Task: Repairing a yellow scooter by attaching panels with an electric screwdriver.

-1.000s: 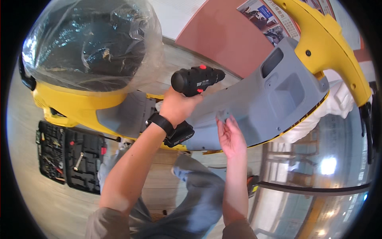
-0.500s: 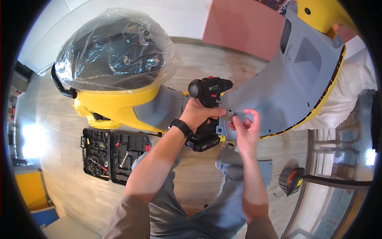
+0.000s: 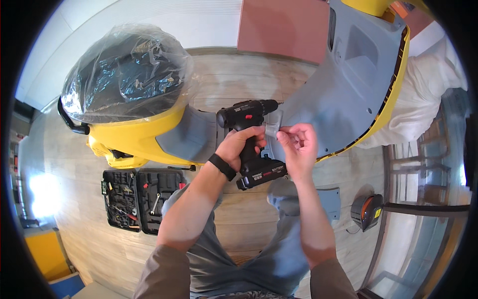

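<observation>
Against the grey panel (image 3: pixel 323 99), drill (image 3: pixel 247 110) lies level, pointing right.

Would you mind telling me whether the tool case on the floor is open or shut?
Open: the tool case lies spread flat in two halves, with tools showing in its moulded slots.

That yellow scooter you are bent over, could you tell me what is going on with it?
A person is working on a yellow scooter with grey inner panels. The left hand grips a black cordless drill, its nose pointing at the panel. The right hand pinches a small grey piece just beside the drill's tip. An open tool case lies on the wooden floor.
</observation>
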`<control>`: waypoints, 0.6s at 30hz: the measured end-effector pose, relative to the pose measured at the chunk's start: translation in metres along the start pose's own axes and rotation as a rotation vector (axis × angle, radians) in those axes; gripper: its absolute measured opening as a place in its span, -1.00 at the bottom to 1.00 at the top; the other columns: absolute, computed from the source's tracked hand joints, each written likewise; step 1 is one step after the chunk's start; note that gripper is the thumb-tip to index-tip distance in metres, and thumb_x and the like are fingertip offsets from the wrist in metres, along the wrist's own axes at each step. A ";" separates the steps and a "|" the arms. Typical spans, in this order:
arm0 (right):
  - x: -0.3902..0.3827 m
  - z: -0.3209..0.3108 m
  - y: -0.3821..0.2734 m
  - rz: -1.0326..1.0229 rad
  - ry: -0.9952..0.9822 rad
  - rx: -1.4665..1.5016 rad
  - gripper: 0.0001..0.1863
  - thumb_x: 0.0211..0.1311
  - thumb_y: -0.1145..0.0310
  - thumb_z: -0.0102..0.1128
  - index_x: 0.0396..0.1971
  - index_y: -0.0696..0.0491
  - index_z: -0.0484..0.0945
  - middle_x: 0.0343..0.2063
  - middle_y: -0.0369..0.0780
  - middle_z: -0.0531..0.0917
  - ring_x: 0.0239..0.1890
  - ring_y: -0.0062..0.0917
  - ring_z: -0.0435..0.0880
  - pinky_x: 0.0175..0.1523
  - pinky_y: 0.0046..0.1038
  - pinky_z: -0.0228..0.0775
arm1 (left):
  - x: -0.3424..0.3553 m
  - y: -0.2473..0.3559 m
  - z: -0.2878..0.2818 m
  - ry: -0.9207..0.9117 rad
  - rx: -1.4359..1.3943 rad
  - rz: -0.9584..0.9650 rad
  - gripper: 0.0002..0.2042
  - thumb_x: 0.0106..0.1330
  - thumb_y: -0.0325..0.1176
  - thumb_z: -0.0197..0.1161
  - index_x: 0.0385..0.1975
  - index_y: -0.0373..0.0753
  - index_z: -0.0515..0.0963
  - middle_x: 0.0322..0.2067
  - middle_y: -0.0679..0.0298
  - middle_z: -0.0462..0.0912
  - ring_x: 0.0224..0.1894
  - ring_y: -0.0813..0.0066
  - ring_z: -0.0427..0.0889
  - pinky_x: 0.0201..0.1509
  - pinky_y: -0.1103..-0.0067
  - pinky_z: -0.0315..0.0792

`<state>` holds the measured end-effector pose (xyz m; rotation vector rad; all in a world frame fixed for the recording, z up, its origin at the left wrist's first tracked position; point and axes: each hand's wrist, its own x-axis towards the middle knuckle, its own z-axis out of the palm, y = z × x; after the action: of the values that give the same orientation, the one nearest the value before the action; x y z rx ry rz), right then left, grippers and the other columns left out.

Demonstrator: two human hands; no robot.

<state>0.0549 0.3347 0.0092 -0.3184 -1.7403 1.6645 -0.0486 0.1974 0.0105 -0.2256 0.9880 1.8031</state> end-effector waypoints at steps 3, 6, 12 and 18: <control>0.000 -0.004 -0.005 0.014 -0.078 -0.096 -0.77 0.14 0.49 0.42 -0.36 0.17 0.49 -0.43 -0.24 0.69 -0.43 -0.70 0.62 -0.27 -0.62 0.47 | 0.006 -0.005 -0.007 -0.045 -0.039 -0.038 -0.84 0.24 -0.31 0.33 -0.31 -0.23 0.55 -0.45 0.27 0.62 -0.45 0.54 0.62 -0.45 0.65 0.49; -0.001 -0.001 -0.016 0.029 -0.174 -0.277 -0.79 0.08 0.48 0.47 -0.44 0.16 0.54 -0.45 -0.27 0.68 -0.46 -0.68 0.62 -0.30 -0.58 0.47 | 0.001 -0.002 -0.007 -0.066 -0.056 -0.079 -0.81 0.26 -0.26 0.29 -0.30 -0.23 0.52 -0.45 0.26 0.62 -0.45 0.53 0.61 -0.43 0.64 0.49; 0.001 0.000 -0.018 -0.199 -0.256 -0.471 -0.80 0.03 0.47 0.47 -0.42 0.09 0.57 -0.46 -0.25 0.67 -0.49 -0.54 0.63 -0.33 -0.51 0.47 | -0.007 0.004 -0.003 -0.072 -0.086 -0.151 -0.77 0.28 -0.19 0.29 -0.27 -0.21 0.49 -0.45 0.24 0.62 -0.47 0.56 0.59 -0.42 0.63 0.49; 0.000 0.000 -0.022 -0.307 -0.244 -0.487 -0.74 -0.07 0.45 0.53 -0.41 0.06 0.58 -0.46 -0.27 0.68 -0.47 -0.44 0.63 -0.36 -0.47 0.49 | 0.003 -0.006 -0.015 -0.093 -0.030 -0.033 -0.81 0.37 -0.22 0.25 -0.21 -0.20 0.53 -0.45 0.31 0.61 -0.49 0.60 0.56 -0.43 0.66 0.48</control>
<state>0.0611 0.3315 0.0302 -0.0580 -2.2433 1.0839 -0.0489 0.1900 -0.0039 -0.1734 0.8875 1.7830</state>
